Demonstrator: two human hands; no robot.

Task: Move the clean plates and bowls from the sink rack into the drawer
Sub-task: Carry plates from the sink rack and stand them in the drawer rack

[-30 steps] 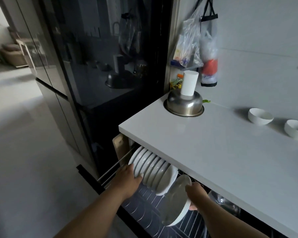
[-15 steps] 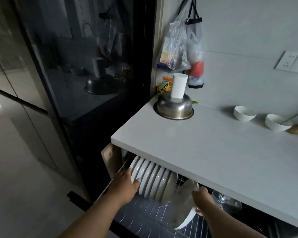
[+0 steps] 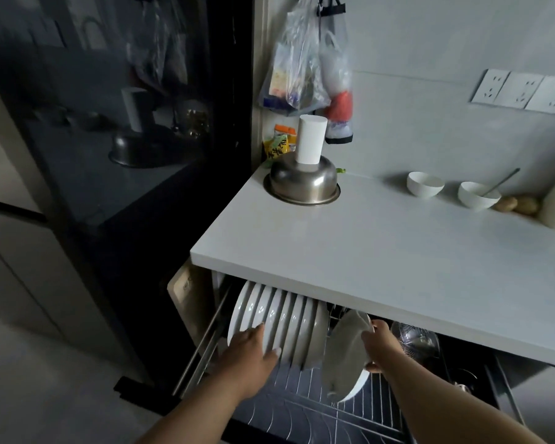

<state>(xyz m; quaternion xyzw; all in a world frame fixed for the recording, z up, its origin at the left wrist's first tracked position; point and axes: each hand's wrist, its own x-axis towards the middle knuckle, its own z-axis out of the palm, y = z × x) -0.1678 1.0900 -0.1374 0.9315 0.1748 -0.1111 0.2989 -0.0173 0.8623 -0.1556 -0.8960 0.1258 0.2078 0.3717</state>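
A pull-out drawer with a wire rack [image 3: 318, 411] stands open under the white counter. Several white plates [image 3: 289, 325] stand on edge in a row at its left end. My left hand [image 3: 250, 354] lies flat against the front face of the row, fingers spread, gripping nothing. My right hand [image 3: 378, 344] holds a white plate [image 3: 345, 357] by its right rim, tilted, just right of the row and above the wires. Two white bowls [image 3: 425, 184] [image 3: 478, 194] sit on the counter by the wall; the right one has a utensil in it.
An upturned steel bowl [image 3: 303, 182] with a white cup [image 3: 311, 139] on it stands at the counter's back left corner. Plastic bags [image 3: 305, 65] hang above it. A dark glass cabinet [image 3: 109, 155] rises on the left. A wire strainer [image 3: 414, 341] lies deeper in the drawer.
The view has swung right and closer to the drawer. My right hand has brought the tilted plate nearer to the row. My left hand stays on the front plates.
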